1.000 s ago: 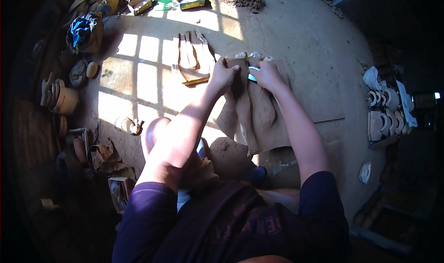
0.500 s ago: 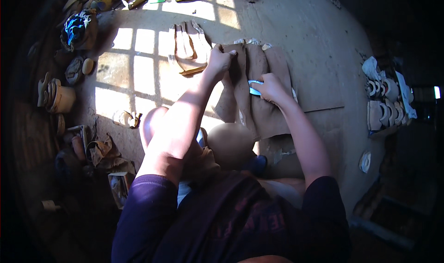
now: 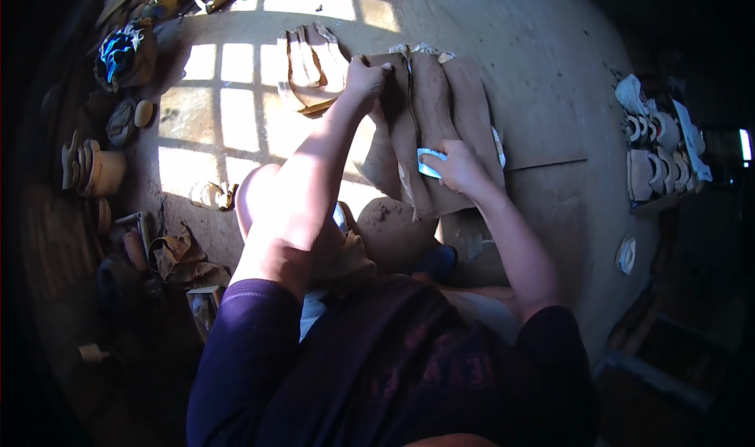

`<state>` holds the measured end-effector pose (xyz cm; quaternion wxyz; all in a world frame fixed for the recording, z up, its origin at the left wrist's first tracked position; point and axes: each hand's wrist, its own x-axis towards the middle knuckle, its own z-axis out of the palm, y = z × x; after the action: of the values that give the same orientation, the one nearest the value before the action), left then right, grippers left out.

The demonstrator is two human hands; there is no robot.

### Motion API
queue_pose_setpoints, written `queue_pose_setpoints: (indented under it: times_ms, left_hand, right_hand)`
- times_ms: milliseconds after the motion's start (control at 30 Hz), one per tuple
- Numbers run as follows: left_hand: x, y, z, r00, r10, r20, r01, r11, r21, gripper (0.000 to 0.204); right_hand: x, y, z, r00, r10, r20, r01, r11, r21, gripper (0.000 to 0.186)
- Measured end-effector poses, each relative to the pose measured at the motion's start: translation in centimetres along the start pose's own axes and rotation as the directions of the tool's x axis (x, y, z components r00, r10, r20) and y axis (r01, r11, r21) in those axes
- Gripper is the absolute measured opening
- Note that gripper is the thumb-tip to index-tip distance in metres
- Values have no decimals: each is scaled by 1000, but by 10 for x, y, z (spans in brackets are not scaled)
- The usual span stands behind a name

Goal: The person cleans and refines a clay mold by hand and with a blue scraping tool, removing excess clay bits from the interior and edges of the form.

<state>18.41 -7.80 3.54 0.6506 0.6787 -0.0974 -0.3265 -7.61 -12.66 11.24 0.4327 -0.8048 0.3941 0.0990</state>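
Observation:
Wavy brown clay slabs (image 3: 432, 93) lie side by side on the floor in front of me, with pale, ragged far ends. My left hand (image 3: 367, 79) is closed at the far left corner of the slabs, thumb lying over the top; its fingertips are hidden. In my right hand (image 3: 460, 166) is a small light-blue scraper (image 3: 431, 162), pinched between thumb and fingers. It rests against the middle slab, towards the near end. Just left of my left hand lies a smaller piece with upright clay strips (image 3: 309, 66), partly in sunlight.
Behind my left arm, window light falls on the floor (image 3: 193, 105). Curved clay pieces (image 3: 661, 172) stand in rows at the right. Along the left are a bucket holding blue cloth (image 3: 126, 54), a tan pot (image 3: 106, 170) and crumpled brown cloth (image 3: 179, 254). A white ring (image 3: 625, 255) lies at right.
My right hand has drawn the scraper down the slab towards me, and more of its blue face shows. My left hand stays at the slab's far corner. The whole view has shifted slightly.

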Motion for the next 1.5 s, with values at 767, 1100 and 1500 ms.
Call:
queue_pose_setpoints:
  times_ms: [767, 1100, 1500]
  left_hand:
    - [-189, 175, 30, 787, 406, 464, -242, 895, -374, 45]
    - [-225, 145, 33, 847, 300, 438, -78, 887, -455, 36]
    - [-263, 46, 71, 474, -229, 850, 663, 728, -174, 84]
  right_hand:
    - [-92, 4, -6, 838, -441, -323, 511, 841, 179, 66]
    - [-127, 19, -7, 934, 72, -351, 308, 338, 889, 18]
    - [-187, 9, -26, 955, -36, -296, 294, 272, 916, 17]
